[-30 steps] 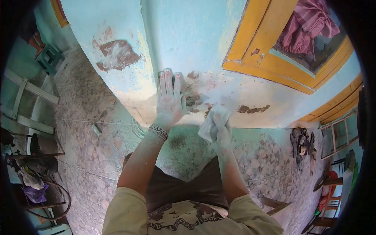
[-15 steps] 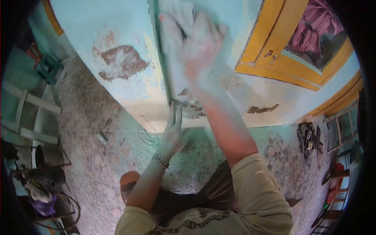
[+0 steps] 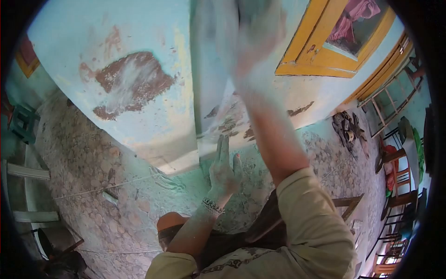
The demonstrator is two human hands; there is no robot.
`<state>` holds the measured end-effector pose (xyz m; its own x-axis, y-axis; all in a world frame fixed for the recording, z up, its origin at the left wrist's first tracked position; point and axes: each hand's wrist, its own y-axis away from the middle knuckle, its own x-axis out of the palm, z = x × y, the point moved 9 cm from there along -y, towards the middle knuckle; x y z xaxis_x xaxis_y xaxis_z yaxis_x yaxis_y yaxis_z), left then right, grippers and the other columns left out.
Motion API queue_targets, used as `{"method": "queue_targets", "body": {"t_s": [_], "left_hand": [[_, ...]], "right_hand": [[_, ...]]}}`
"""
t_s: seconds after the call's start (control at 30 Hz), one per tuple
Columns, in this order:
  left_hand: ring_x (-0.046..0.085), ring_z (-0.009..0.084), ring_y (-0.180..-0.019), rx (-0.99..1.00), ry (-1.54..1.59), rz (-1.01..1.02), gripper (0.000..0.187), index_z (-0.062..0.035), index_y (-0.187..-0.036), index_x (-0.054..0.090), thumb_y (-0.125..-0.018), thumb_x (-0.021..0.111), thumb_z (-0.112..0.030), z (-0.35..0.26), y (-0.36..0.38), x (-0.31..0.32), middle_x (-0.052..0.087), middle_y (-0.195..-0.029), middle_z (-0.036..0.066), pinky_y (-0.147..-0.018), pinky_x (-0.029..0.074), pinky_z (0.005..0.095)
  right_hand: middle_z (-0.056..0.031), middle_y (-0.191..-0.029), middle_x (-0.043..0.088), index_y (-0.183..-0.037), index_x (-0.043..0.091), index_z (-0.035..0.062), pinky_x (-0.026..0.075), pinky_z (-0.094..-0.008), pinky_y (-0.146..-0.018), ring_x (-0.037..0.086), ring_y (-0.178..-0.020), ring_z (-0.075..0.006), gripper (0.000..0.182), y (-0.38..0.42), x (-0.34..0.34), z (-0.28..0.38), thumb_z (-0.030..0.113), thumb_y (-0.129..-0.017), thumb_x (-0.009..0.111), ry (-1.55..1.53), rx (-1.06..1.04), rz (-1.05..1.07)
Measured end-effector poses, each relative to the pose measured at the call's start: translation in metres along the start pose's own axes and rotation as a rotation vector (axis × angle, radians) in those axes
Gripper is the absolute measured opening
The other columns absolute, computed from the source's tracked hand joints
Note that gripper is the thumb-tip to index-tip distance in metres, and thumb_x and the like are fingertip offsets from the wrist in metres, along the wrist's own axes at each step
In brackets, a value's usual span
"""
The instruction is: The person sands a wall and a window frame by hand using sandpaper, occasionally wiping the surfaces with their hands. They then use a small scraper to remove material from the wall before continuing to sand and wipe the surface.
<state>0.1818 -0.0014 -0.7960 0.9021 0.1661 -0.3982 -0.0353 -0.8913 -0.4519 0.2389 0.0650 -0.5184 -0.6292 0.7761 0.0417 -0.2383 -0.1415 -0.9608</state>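
My right hand point(image 3: 253, 35) is high against the pale blue wall point(image 3: 218, 88), just right of the corner of a projecting wall section point(image 3: 139, 32). It is smeared by motion, so I cannot tell what its fingers hold. Lower down, my left hand point(image 3: 224, 174) is open, fingers stretched upward, its fingertips at the foot of the wall by the floor. Whitish dust coats both hands and forearms, and a beaded bracelet point(image 3: 213, 206) circles the left wrist. Brown patches of bare wall point(image 3: 134, 81) show through the paint on the projecting section, with smaller ones near my left fingertips.
A yellow-framed window point(image 3: 302, 60) sits at upper right. Several pairs of footwear point(image 3: 348, 126) lie on the dusty stone floor point(image 3: 88, 162) at the right, near a ladder-like frame point(image 3: 388, 107) and chairs point(image 3: 402, 174). A green stool point(image 3: 22, 123) stands far left; a small pale piece point(image 3: 110, 198) lies nearby.
My right hand has moved upward along the wall and blurred. My left hand has shifted right and down in view, still with fingers extended. The view has turned slightly.
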Motion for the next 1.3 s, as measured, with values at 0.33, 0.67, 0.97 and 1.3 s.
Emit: {"method": "queue_targets", "body": {"t_s": [0.33, 0.67, 0.97, 1.3], "left_hand": [[0.066, 0.0271, -0.09, -0.202, 0.164, -0.196, 0.034, 0.0044, -0.123, 0.053, -0.089, 0.054, 0.0, 0.026, 0.012, -0.055, 0.062, -0.111, 0.022, -0.077, 0.053, 0.0332], [0.059, 0.0129, -0.078, -0.215, 0.27, -0.245, 0.031, 0.0029, -0.124, 0.051, -0.094, 0.054, -0.002, 0.04, 0.013, -0.057, 0.063, -0.099, 0.012, -0.068, 0.05, 0.0252], [0.061, 0.0148, -0.081, -0.211, 0.324, -0.244, 0.028, 0.0048, -0.122, 0.051, -0.095, 0.052, -0.002, 0.042, 0.009, -0.056, 0.062, -0.102, 0.013, -0.068, 0.049, 0.0263], [0.061, 0.0146, -0.079, -0.246, 0.305, -0.27, 0.025, 0.0038, -0.119, 0.052, -0.094, 0.051, 0.003, 0.053, 0.01, -0.053, 0.062, -0.101, 0.011, -0.066, 0.051, 0.026]], "right_hand": [[-0.0086, -0.087, 0.061, -0.094, 0.06, 0.0075, 0.044, -0.036, -0.071, 0.057, -0.078, -0.0259, 0.027, 0.094, -0.015, 0.002, 0.013, -0.076, 0.079, 0.093, -0.255, 0.02], [-0.0063, -0.082, 0.059, -0.091, 0.06, 0.009, 0.036, -0.0413, -0.084, 0.056, -0.076, -0.0265, 0.026, 0.194, -0.02, -0.036, 0.019, -0.077, 0.08, -0.021, -0.015, 0.064], [-0.0042, -0.082, 0.061, -0.085, 0.058, 0.0083, 0.034, -0.0393, -0.08, 0.056, -0.077, -0.0232, 0.024, 0.174, -0.021, -0.023, 0.017, -0.076, 0.079, 0.067, -0.079, -0.051], [-0.0074, -0.073, 0.05, -0.083, 0.056, 0.0078, 0.034, -0.039, -0.069, 0.048, -0.066, -0.0277, 0.026, 0.104, -0.012, -0.02, 0.017, -0.075, 0.079, 0.005, -0.011, -0.205]]}}
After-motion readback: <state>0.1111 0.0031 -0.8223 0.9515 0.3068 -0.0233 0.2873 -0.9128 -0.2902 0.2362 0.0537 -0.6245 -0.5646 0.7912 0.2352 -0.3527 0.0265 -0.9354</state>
